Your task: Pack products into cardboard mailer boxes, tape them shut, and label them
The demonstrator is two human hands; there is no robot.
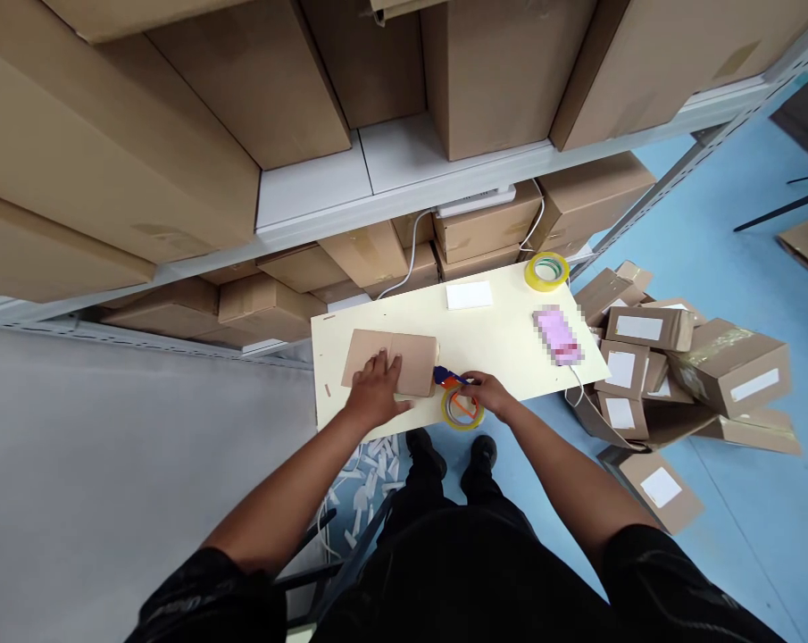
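A small brown cardboard box (415,364) lies flat on the cream table (503,344). My left hand (375,393) rests on its left part, fingers spread across the top. At the box's right end is a tape dispenser (449,379), blue and orange, carrying a roll of clear yellowish tape. My right hand (487,393) is closed round the dispenser from the right; the fingertips are partly hidden behind it. The dispenser's blue head meets the box's right edge, and its roll overhangs the table's front edge.
A yellow tape roll (546,271), a white label stack (469,295) and a blurred pink object (557,336) lie on the table. Behind stands a shelf (404,192) of cartons. Labelled boxes (621,368) are heaped on the floor at right; paper scraps (367,487) lie below.
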